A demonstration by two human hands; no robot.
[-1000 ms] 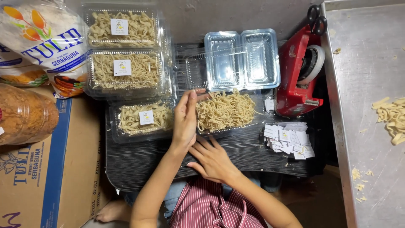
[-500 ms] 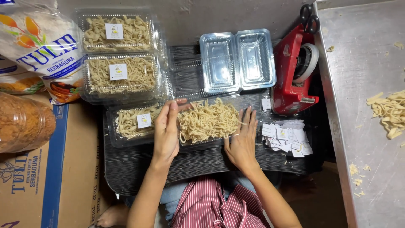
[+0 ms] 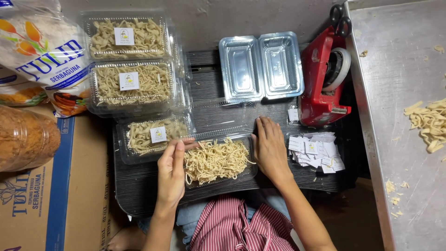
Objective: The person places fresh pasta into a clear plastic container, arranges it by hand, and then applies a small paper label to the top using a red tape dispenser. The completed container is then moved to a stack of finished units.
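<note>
Two hands at one clear clamshell tray of noodles (image 3: 218, 160) on the dark slatted counter (image 3: 139, 195), just right of a closed, labelled tray (image 3: 153, 137). Left hand (image 3: 171, 172) resting fingers-together on the tray's left edge, right hand (image 3: 271, 148) flat and open against its right end, neither gripping. Best done by steadying both ends evenly, tucking stray strands inside the rim and keeping pressure light on thin plastic. Pale yellow, crinkled noodles heaped loosely, filling the base, lid still open behind
</note>
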